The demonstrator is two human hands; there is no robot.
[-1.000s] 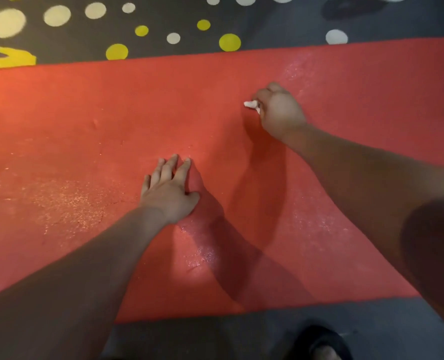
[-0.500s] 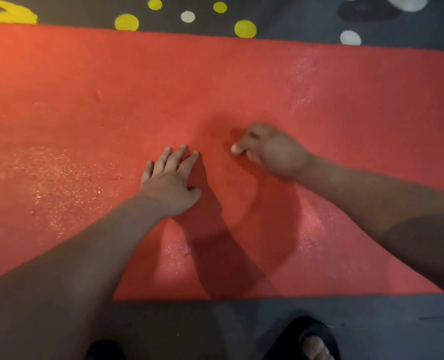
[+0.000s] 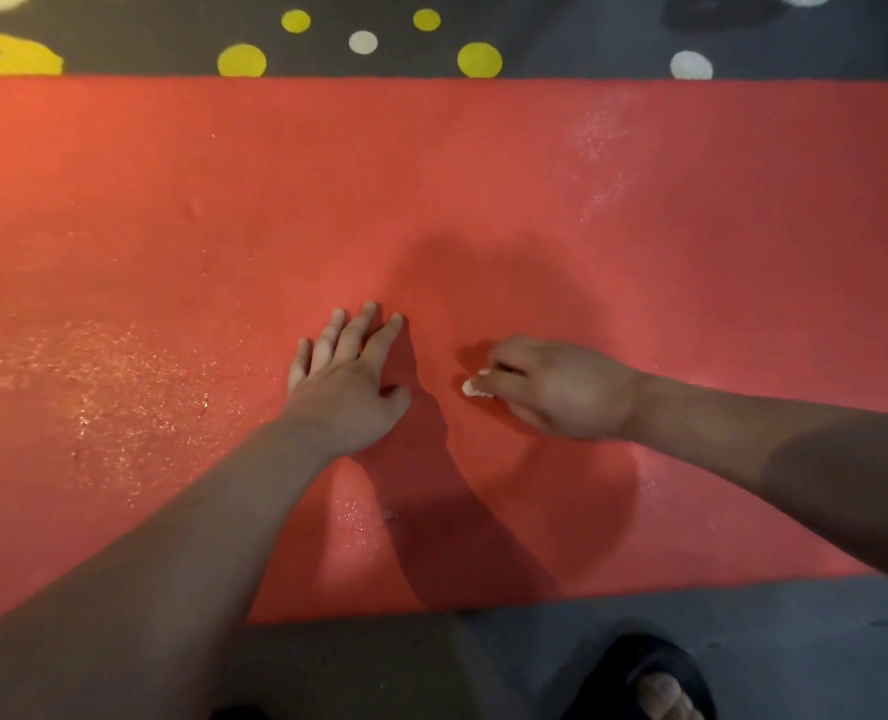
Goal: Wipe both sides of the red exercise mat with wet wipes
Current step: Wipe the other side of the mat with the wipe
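Note:
The red exercise mat (image 3: 224, 210) lies flat on the floor and fills most of the view. My left hand (image 3: 346, 379) rests flat on the mat near its middle, fingers straight and pointing away from me. Just to its right, my right hand (image 3: 556, 387) presses down on the mat with fingers curled round a bunched white wet wipe (image 3: 474, 388). Only a small corner of the wipe shows at the fingertips. Wet glistening patches show on the mat at the left and near the front edge.
Dark floor with yellow and white dots (image 3: 478, 59) runs along the mat's far edge. Grey floor (image 3: 743, 626) lies along the near edge. My foot in a black sandal (image 3: 649, 683) stands there at the lower right.
My right hand has drawn the wipe toward me across the mat, from far right to beside my left hand. My left hand has stayed flat in place.

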